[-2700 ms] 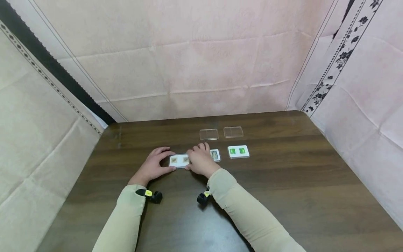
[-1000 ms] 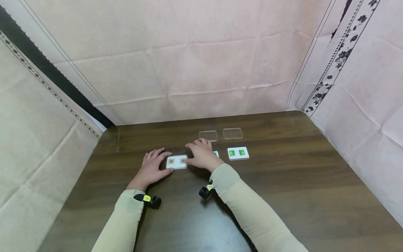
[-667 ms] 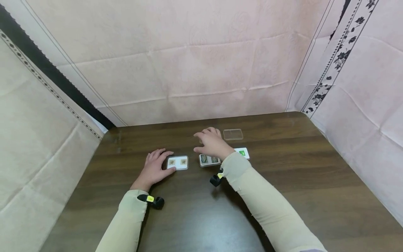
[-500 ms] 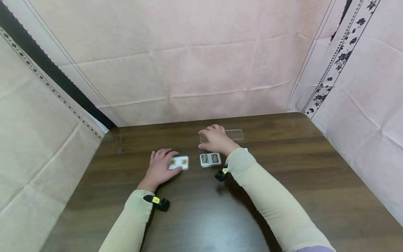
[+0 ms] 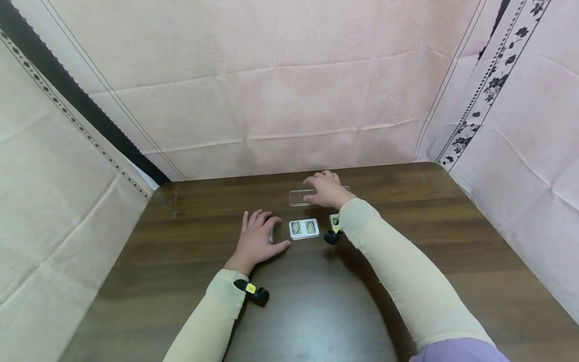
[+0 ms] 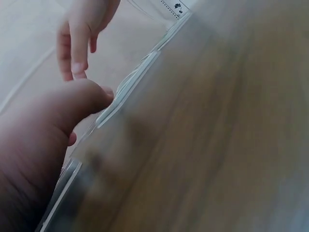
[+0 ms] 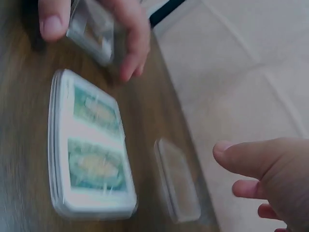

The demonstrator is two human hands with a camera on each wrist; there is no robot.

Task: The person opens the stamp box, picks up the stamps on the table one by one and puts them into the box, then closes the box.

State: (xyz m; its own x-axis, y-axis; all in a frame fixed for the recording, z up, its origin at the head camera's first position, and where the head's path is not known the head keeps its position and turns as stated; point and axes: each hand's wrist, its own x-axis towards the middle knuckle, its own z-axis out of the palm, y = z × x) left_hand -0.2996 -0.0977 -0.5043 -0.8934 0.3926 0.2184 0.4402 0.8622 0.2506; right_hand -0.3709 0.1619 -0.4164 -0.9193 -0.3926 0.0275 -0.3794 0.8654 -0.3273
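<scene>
My left hand (image 5: 257, 236) hovers over a white-backed clear case (image 5: 271, 235), which it mostly hides; its fingers are spread and its thumb points at the middle case. That middle flat case (image 5: 304, 229) shows two green oval pictures and looks stacked in layers in the right wrist view. Farther back, my right hand (image 5: 327, 190) reaches over the clear plastic lids, thumb and fingers apart with nothing between them. The left clear lid (image 5: 298, 197) lies flat; the right one (image 5: 347, 188) is largely behind the hand. A third case (image 5: 334, 221) is partly covered by the right sleeve.
The brown wooden table (image 5: 280, 322) ends at a back edge just beyond the lids. Pale cloth curtains (image 5: 280, 100) hang behind and at both sides. A small black camera (image 5: 260, 296) is strapped to the left wrist, another (image 5: 333, 236) to the right.
My right hand has moved from the left and middle cases, back and right over the clear lids. The left hand has shifted right, across the left case toward the middle one.
</scene>
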